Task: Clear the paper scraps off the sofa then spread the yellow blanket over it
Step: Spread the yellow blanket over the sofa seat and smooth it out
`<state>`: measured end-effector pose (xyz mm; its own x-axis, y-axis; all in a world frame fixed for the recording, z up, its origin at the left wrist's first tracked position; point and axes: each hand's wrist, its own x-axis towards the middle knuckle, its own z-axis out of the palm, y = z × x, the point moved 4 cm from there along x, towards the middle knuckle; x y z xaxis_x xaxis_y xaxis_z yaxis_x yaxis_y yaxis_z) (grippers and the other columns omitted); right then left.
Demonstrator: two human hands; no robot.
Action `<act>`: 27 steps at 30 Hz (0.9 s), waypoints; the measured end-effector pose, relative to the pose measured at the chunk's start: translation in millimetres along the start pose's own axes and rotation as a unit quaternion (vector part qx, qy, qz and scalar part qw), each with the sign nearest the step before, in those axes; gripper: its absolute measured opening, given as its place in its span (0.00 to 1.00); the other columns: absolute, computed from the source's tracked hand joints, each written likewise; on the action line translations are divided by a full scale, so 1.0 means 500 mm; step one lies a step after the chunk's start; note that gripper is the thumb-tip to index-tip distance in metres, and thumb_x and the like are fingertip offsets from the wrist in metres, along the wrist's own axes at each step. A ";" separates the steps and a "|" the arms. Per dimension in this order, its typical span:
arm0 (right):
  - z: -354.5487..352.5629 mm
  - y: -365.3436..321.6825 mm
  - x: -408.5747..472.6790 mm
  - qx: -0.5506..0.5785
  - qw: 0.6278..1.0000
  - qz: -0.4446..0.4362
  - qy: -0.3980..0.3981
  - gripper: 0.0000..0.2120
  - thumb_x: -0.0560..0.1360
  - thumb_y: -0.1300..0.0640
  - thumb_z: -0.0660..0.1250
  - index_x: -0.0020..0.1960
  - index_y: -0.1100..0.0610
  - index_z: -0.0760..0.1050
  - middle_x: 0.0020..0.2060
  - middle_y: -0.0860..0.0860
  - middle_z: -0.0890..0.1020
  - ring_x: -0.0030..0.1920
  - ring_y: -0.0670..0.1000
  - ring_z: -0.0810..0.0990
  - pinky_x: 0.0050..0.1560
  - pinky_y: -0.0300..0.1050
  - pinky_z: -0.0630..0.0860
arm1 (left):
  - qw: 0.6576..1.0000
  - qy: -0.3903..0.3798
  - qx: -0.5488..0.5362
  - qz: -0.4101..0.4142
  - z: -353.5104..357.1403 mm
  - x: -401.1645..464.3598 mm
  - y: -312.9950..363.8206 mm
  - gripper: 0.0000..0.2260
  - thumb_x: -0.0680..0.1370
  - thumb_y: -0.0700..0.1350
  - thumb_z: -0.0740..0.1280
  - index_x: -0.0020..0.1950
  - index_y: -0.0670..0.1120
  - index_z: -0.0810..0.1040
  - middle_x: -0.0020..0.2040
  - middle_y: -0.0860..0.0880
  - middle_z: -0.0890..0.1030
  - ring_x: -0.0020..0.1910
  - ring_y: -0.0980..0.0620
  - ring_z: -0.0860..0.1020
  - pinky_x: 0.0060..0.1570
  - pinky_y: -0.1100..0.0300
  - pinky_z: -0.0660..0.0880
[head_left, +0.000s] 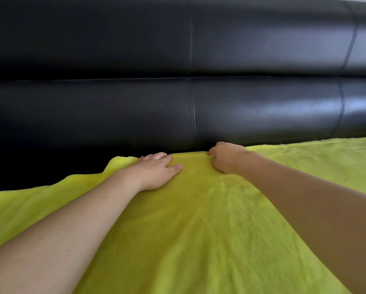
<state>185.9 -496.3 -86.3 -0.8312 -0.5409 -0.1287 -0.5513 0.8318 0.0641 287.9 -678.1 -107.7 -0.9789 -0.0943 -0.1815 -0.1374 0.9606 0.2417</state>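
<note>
Yellow blanket [199, 230] is laid over the black leather sofa [135, 107] seat, no paper scraps seen. Its far edge is pressed flat by the left hand [156, 172], fingers straight, and pinched by the right hand [226, 155], fingers curled. Spreading is judged underway (left part uncovered); the edge would next be drawn leftward.
</note>
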 end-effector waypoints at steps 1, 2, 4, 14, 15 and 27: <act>-0.017 -0.018 -0.001 -0.051 0.999 0.001 0.001 0.17 0.76 0.59 0.55 0.62 0.54 0.75 0.57 0.51 0.76 0.56 0.55 0.77 0.53 0.51 0.75 | 0.999 0.029 -0.005 0.016 -0.011 -0.009 -0.007 0.29 0.81 0.65 0.47 0.79 0.53 0.60 0.79 0.54 0.58 0.77 0.48 0.56 0.74 0.53 0.51; -0.035 -0.042 -0.003 -0.086 0.996 -0.001 0.014 0.14 0.75 0.61 0.57 0.56 0.55 0.76 0.51 0.51 0.78 0.49 0.55 0.78 0.46 0.49 0.75 | 0.996 0.073 -0.029 0.028 -0.028 -0.022 -0.019 0.25 0.82 0.61 0.49 0.75 0.53 0.67 0.76 0.53 0.64 0.74 0.48 0.61 0.72 0.53 0.56; -0.062 -0.094 -0.004 -0.106 0.992 -0.015 0.063 0.09 0.74 0.62 0.57 0.48 0.55 0.76 0.44 0.51 0.78 0.40 0.55 0.76 0.38 0.46 0.71 | 0.979 0.173 -0.104 0.032 -0.071 -0.052 -0.050 0.17 0.83 0.55 0.52 0.64 0.53 0.76 0.67 0.54 0.72 0.66 0.50 0.67 0.65 0.53 0.64; -0.041 -0.396 0.021 0.128 0.973 -0.170 0.086 0.15 0.80 0.52 0.52 0.48 0.56 0.76 0.46 0.52 0.78 0.49 0.56 0.78 0.46 0.48 0.75 | 0.956 0.114 0.007 -0.272 -0.117 -0.233 -0.338 0.14 0.74 0.46 0.59 0.56 0.50 0.78 0.59 0.46 0.70 0.56 0.41 0.73 0.55 0.50 0.72; -0.042 -0.406 0.030 0.132 0.977 -0.151 0.077 0.15 0.81 0.50 0.52 0.47 0.55 0.75 0.45 0.51 0.78 0.48 0.56 0.78 0.44 0.47 0.73 | 0.957 0.098 0.015 -0.271 -0.114 -0.248 -0.353 0.12 0.75 0.46 0.59 0.55 0.51 0.78 0.58 0.47 0.70 0.54 0.42 0.74 0.55 0.50 0.73; -0.088 -0.444 0.037 0.102 0.971 -0.170 -0.135 0.23 0.66 0.62 0.62 0.58 0.46 0.80 0.52 0.42 0.80 0.51 0.48 0.79 0.51 0.45 0.78 | 0.984 -0.090 -0.043 -0.150 -0.125 -0.304 -0.360 0.08 0.67 0.55 0.69 0.44 0.55 0.79 0.46 0.55 0.80 0.44 0.55 0.79 0.38 0.59 0.73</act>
<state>289.7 -696.7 -59.5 -0.5399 -0.7587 -0.3646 -0.7413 0.6337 -0.2210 451.8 -853.3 -64.0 -0.8503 -0.3153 -0.4213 -0.4364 0.8700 0.2296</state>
